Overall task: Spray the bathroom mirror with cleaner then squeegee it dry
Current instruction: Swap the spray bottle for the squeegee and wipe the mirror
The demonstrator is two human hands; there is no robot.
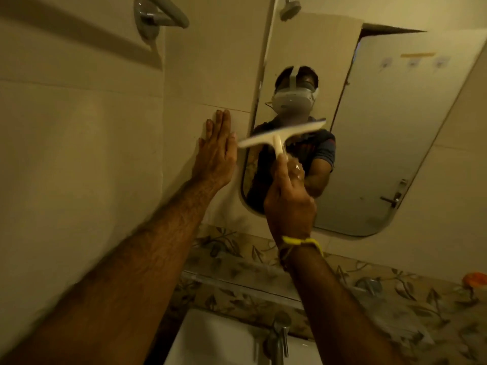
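The bathroom mirror [374, 143] hangs on the tiled wall, its frame rounded at the lower corners, reflecting a person with a headset and a door. My right hand [288, 204] grips the handle of a white T-shaped squeegee [283, 134]. Its blade is tilted and held up in front of the mirror's lower left part; whether it touches the glass is unclear. My left hand [217, 151] lies flat with fingers together against the wall tile just left of the mirror's edge. No spray bottle is visible.
A white sink [210, 341] with a chrome tap [278, 335] sits below. A glass shelf [237, 281] runs along the leaf-patterned tile border. An orange object [475, 279] rests at far right. A grey bracket [155, 17] and a shower head [290, 7] hang high up.
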